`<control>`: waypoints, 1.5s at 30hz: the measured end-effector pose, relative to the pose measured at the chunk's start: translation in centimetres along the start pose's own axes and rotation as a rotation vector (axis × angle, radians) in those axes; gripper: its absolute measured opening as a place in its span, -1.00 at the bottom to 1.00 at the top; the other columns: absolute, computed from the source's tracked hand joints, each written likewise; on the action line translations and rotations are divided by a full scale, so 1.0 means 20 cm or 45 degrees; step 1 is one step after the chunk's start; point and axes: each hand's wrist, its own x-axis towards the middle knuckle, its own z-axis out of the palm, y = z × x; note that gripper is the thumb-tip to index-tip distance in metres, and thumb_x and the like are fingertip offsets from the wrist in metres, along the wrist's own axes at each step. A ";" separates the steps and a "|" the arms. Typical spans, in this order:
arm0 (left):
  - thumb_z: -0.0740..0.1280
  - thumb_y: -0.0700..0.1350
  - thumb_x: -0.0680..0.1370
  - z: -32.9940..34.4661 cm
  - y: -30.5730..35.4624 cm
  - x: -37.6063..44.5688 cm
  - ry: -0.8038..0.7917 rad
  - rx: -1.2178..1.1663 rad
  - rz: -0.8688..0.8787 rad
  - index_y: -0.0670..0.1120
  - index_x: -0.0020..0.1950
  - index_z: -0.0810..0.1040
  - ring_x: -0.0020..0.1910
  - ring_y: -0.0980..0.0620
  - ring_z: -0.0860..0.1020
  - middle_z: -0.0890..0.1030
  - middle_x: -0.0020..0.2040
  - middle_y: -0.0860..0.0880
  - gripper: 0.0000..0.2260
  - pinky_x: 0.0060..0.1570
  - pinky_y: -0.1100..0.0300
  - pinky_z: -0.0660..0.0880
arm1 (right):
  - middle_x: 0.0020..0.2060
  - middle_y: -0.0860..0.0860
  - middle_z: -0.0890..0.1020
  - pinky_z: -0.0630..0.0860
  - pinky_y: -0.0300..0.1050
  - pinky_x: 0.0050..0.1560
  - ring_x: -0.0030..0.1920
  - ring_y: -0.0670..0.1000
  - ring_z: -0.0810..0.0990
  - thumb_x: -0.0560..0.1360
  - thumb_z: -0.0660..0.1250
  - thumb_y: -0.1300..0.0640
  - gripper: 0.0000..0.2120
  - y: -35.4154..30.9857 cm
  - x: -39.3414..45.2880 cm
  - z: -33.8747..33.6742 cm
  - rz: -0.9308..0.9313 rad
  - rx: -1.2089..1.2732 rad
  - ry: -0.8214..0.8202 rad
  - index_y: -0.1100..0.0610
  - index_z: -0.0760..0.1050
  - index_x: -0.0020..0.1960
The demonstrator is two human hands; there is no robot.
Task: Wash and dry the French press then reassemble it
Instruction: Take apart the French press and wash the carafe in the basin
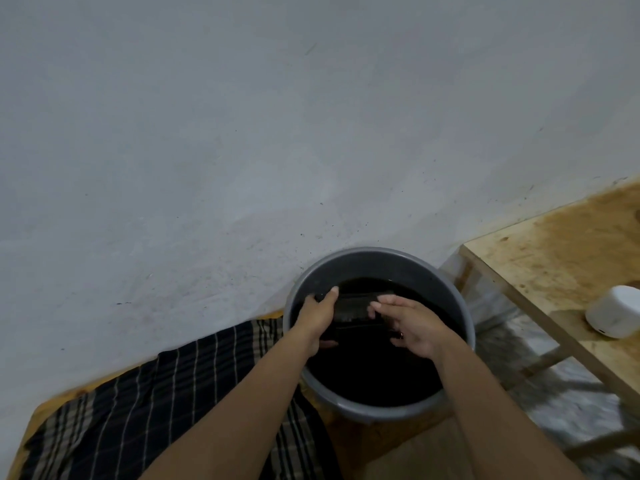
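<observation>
A grey bucket (377, 259) stands against the wall, holding dark water. In it lies the French press (353, 308) on its side, dark and partly under water. My left hand (320, 315) grips its left end, fingers curled over the top. My right hand (412, 323) is at its right end, with the fingers curved round it and the fingertips on the body. The lower part of the press is hidden by water and by my hands.
A pale grey wall (242, 133) fills the upper view. A stained wooden table (554, 244) stands to the right, with a white rounded object (613, 311) on it. A dark striped cloth (156, 403) lies at lower left, over a yellow mat.
</observation>
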 end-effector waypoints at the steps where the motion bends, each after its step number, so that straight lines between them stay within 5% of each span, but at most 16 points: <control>1: 0.23 0.20 0.57 0.01 -0.02 0.01 -0.029 -0.059 -0.150 -0.04 0.46 0.27 0.23 -0.18 0.45 0.42 0.35 -0.15 -0.45 0.08 -0.12 0.54 | -0.03 -0.01 0.68 0.38 0.02 0.04 0.09 0.05 0.55 0.42 0.48 0.06 -0.94 0.01 0.00 0.00 0.025 -0.050 0.008 0.00 0.62 -0.14; 4: 0.27 0.14 0.57 0.04 -0.07 0.04 -0.099 -0.200 -0.396 -0.12 0.38 0.40 0.13 -0.22 0.54 0.54 0.21 -0.23 -0.52 0.08 -0.09 0.53 | -0.10 0.06 0.67 0.46 -0.09 -0.15 -0.13 0.06 0.59 0.48 0.42 0.01 -0.83 0.06 0.05 0.03 0.093 -0.152 0.181 0.12 0.58 -0.14; 7: 0.37 0.06 0.51 0.11 -0.11 0.11 -0.077 -0.219 -0.336 -0.11 0.33 0.45 0.05 -0.23 0.60 0.61 0.11 -0.24 -0.55 0.03 -0.08 0.60 | -0.04 0.14 0.60 0.53 -0.01 -0.18 -0.18 0.11 0.57 0.57 0.28 -0.04 -0.70 0.06 0.12 0.05 0.194 -0.138 0.349 0.21 0.49 0.09; 10: 0.26 -0.06 0.59 0.12 -0.10 0.10 0.019 -0.314 -0.306 -0.18 0.28 0.47 0.02 -0.24 0.58 0.59 0.07 -0.25 -0.69 0.09 -0.09 0.58 | -0.08 0.08 0.56 0.46 0.10 -0.09 -0.11 0.06 0.54 0.61 0.19 0.10 -0.86 0.00 0.13 0.04 0.276 -0.135 0.199 0.14 0.46 0.07; 13: 0.16 -0.05 0.64 0.08 -0.09 0.12 0.138 -0.389 -0.474 -0.15 0.15 0.42 -0.05 -0.22 0.46 0.47 -0.01 -0.23 -0.81 0.13 -0.14 0.46 | -0.12 0.05 0.60 0.43 -0.06 -0.07 -0.08 0.01 0.54 0.60 0.20 0.24 -0.85 -0.04 0.08 0.01 0.143 -0.148 -0.044 0.14 0.54 -0.06; 16: 0.16 -0.01 0.63 0.06 -0.05 0.12 0.168 -0.392 -0.658 -0.13 0.22 0.37 0.10 -0.28 0.39 0.40 0.13 -0.24 -0.75 0.15 -0.26 0.39 | -0.18 0.03 0.66 0.48 -0.15 -0.04 -0.06 0.02 0.60 0.57 0.30 0.21 -0.87 -0.01 0.05 -0.01 -0.016 -0.219 -0.042 0.13 0.61 -0.09; 18: 0.20 0.04 0.61 0.07 -0.04 0.12 0.120 -0.375 -0.686 -0.19 0.27 0.35 0.24 -0.31 0.38 0.40 0.26 -0.26 -0.64 0.28 -0.29 0.33 | -0.34 0.05 0.66 0.54 -0.12 -0.11 -0.22 0.04 0.62 0.55 0.35 0.09 -0.78 0.01 0.08 0.01 -0.029 -0.285 0.124 0.17 0.59 -0.22; 21: 0.22 0.25 0.55 0.11 -0.08 0.12 0.031 -0.380 -0.550 -0.19 0.41 0.34 0.30 -0.29 0.41 0.43 0.35 -0.26 -0.38 0.39 -0.21 0.27 | -0.51 0.05 0.65 0.63 0.00 -0.07 -0.35 0.08 0.67 0.55 0.29 -0.06 -0.60 0.04 0.14 0.07 0.018 -0.424 0.418 0.19 0.55 -0.33; 24: 0.19 0.42 0.44 0.16 -0.14 0.11 0.118 -0.264 -0.149 -0.07 0.44 0.37 0.24 -0.17 0.50 0.50 0.32 -0.15 -0.25 0.31 -0.11 0.42 | -0.28 0.12 0.71 0.58 -0.07 -0.03 -0.20 0.11 0.67 0.61 0.15 -0.04 -0.60 0.05 0.20 0.11 0.100 -0.619 0.535 0.23 0.55 -0.16; 27: 0.31 0.32 0.45 0.17 -0.15 0.07 0.225 -0.064 0.088 -0.08 0.37 0.45 0.23 -0.12 0.51 0.51 0.30 -0.12 -0.36 0.29 -0.03 0.46 | -0.09 0.18 0.63 0.54 -0.07 -0.07 -0.11 0.14 0.60 0.62 0.17 0.07 -0.76 0.01 0.20 0.10 0.177 -0.474 0.364 0.25 0.48 0.02; 31: 0.30 0.22 0.52 0.14 -0.15 0.10 0.215 -0.090 -0.098 -0.17 0.44 0.39 0.26 -0.19 0.50 0.50 0.33 -0.18 -0.37 0.30 -0.06 0.46 | -0.17 0.12 0.68 0.53 -0.06 -0.01 -0.11 0.10 0.61 0.51 0.38 0.05 -0.82 0.02 0.16 0.02 0.110 -0.333 0.003 0.11 0.62 -0.22; 35: 0.41 0.15 0.48 0.14 -0.10 0.08 0.094 -0.037 -0.300 -0.17 0.38 0.41 0.18 -0.21 0.52 0.54 0.22 -0.19 -0.41 0.14 -0.03 0.46 | -0.38 0.15 0.64 0.57 -0.11 -0.28 -0.40 0.07 0.60 0.49 0.43 0.03 -0.71 0.09 0.20 0.04 0.041 -0.245 0.292 0.22 0.57 -0.28; 37: 0.46 0.08 0.46 0.16 -0.10 0.05 0.026 0.042 -0.338 -0.09 0.37 0.34 0.17 -0.21 0.48 0.49 0.17 -0.14 -0.42 0.06 -0.10 0.42 | -0.25 0.19 0.67 0.61 -0.03 -0.13 -0.27 0.14 0.65 0.53 0.35 0.00 -0.68 0.09 0.22 0.05 0.083 -0.324 0.427 0.28 0.59 -0.12; 40: 0.38 0.11 0.51 0.16 -0.11 0.05 0.058 0.024 -0.364 -0.07 0.41 0.31 0.22 -0.23 0.45 0.44 0.28 -0.17 -0.45 0.05 -0.18 0.47 | -0.01 0.21 0.66 0.59 0.00 0.06 -0.01 0.18 0.65 0.50 0.41 0.10 -0.74 0.05 0.19 0.01 0.100 -0.310 0.197 0.25 0.57 0.11; 43: 0.22 0.11 0.60 0.12 -0.11 0.07 0.177 -0.042 -0.418 -0.15 0.36 0.38 0.19 -0.27 0.48 0.48 0.23 -0.23 -0.56 0.12 -0.21 0.51 | -0.21 0.12 0.68 0.56 -0.16 -0.22 -0.22 0.04 0.64 0.41 0.50 0.21 -0.88 0.03 0.11 0.01 0.051 -0.240 0.005 0.17 0.59 -0.09; 45: 0.26 0.10 0.59 0.10 -0.11 0.07 0.133 -0.068 -0.463 -0.12 0.30 0.41 0.18 -0.26 0.48 0.50 0.18 -0.21 -0.60 0.12 -0.19 0.51 | -0.38 0.11 0.65 0.54 -0.18 -0.32 -0.39 0.03 0.61 0.40 0.52 0.17 -0.82 0.05 0.11 0.04 0.028 -0.180 0.087 0.18 0.54 -0.26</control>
